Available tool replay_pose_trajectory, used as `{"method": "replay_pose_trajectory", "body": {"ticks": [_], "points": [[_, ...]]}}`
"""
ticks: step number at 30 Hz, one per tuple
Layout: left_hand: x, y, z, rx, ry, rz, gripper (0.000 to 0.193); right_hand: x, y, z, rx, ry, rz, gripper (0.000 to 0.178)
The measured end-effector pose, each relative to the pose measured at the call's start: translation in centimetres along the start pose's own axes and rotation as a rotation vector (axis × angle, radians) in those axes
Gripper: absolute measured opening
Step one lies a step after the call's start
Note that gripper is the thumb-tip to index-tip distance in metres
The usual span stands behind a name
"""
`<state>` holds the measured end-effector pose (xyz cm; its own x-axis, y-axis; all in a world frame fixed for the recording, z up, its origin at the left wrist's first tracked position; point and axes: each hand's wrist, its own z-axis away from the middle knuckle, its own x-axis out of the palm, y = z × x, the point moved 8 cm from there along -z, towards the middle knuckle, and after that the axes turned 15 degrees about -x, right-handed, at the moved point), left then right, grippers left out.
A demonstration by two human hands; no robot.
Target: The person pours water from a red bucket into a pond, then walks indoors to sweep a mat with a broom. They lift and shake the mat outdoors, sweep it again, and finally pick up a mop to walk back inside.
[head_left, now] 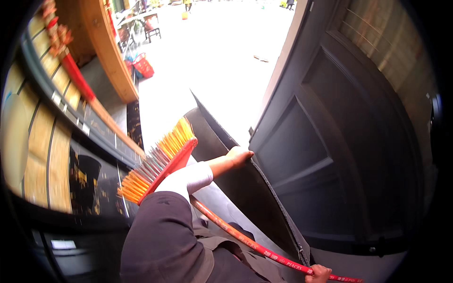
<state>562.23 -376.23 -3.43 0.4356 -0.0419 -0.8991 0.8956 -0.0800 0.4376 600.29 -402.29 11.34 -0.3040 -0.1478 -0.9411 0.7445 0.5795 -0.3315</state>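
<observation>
My left hand (239, 155) grips a dark sheet (245, 203), my right hand (318, 273) an orange-bristled red broom (236, 233). My sleeve (188, 178) hides its neck.

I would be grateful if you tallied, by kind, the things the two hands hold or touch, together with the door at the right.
Broom, held in the right hand: 1
Dark sheet, left hand on its edge: 1
Dark door: 1
Total: 3
</observation>
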Motion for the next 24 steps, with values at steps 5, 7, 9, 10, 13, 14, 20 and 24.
{"method": "replay_pose_trajectory", "body": {"ticks": [5, 7, 9, 10, 13, 14, 20, 24], "points": [[-6.5, -12.3, -11.5, 0.070, -0.010, -0.024, 0.022, 2.3, -4.8, -17.7, 0.025, 0.041, -0.023, 0.006], [-8.2, -18.5, -17.0, 0.056, -0.042, 0.009, 0.018, 4.1, -6.2, -24.7, 0.031, 0.055, -0.065, 0.006], [-8.6, -25.6, -20.9, -0.096, 0.027, 0.289, 0.012, 5.5, -7.3, -31.7, 0.042, 0.057, -0.094, 0.006], [-10.2, -26.1, -22.6, -0.009, -0.003, 0.098, 0.012, 5.7, -7.5, -33.8, 0.048, 0.040, -0.064, 0.006], [-14.2, -31.5, -28.4, 0.072, -0.028, -0.028, 0.013, 7.0, -7.8, -43.9, 0.086, 0.029, -0.092, 0.005], [-16.0, -33.6, -31.0, 0.076, -0.019, -0.045, 0.013, 7.3, -8.6, -47.5, 0.073, 0.042, -0.102, 0.004], [-23.9, -46.0, -42.8, 0.106, -0.044, -0.070, 0.016, 11.9, -13.4, -64.9, 0.141, 0.015, -0.067, 0.009], [-28.5, -54.5, -50.1, 0.109, -0.039, -0.029, 0.016, 13.3, -16.2, -75.9, 0.177, 0.061, -0.055, 0.009]]}}
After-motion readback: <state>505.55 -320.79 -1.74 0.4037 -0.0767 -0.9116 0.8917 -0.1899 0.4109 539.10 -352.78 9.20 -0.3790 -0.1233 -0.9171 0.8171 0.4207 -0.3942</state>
